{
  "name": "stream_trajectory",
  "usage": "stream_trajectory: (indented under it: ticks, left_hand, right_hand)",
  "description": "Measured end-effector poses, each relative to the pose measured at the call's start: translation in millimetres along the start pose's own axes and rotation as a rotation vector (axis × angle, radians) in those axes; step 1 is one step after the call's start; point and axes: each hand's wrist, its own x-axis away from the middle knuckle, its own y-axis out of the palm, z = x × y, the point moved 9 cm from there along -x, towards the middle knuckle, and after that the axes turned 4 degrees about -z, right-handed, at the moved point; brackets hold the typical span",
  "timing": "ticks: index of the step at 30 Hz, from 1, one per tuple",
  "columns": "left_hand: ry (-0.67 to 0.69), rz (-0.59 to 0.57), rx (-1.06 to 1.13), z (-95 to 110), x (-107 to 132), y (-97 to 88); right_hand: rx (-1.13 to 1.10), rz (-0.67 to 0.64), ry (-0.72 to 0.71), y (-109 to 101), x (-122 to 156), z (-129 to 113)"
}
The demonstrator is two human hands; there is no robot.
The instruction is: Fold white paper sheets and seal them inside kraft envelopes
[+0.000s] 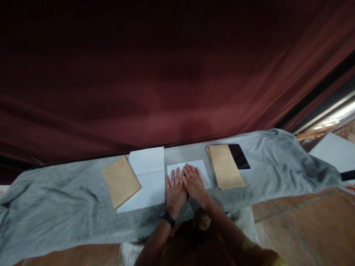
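Observation:
A folded sheet of white paper [205, 173] lies in front of me on the grey cloth. My left hand [175, 190] presses flat on its left part, fingers spread. Beside it, my right hand [193, 181] rests flat on the same sheet, its fingertips near the far edge and its inner side touching the left hand. Both palms face down, and neither hand grips anything. To the left is a larger white sheet [151, 184] with a crease across it, partly under brown envelopes [121, 181]. On the right lies a stack of brown envelopes [225, 166].
A dark-screened phone or tablet [239, 156] sits partly beneath the right stack. The grey cloth [277, 166] covers a long narrow surface. Behind it hangs a dark red curtain [177, 92]. Tiled floor [305, 221] shows at the front, and a white panel [335, 151] stands at far right.

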Motion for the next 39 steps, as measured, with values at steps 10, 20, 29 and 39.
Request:
stream_trajectory:
  ticks: [10, 20, 29, 39]
  left_hand:
    - [-0.024, 0.022, -0.007, -2.6, -1.7, -2.8]
    - [0.130, -0.001, 0.029, 13.2, -45.3, -3.1]
    - [0.219, -0.011, 0.020, 20.3, -31.8, -4.2]
    - [0.381, -0.055, -0.023, 29.6, 72.1, -12.4]
  right_hand:
    - [-0.040, -0.060, -0.154, -20.4, 54.4, 4.3]
    - [-0.122, -0.043, -0.181, -31.9, 73.8, 2.7]
    - [-0.224, -0.017, -0.160, -35.0, 77.3, 9.0]
    - [-0.144, 0.123, -0.093, -31.9, 77.6, 18.2]
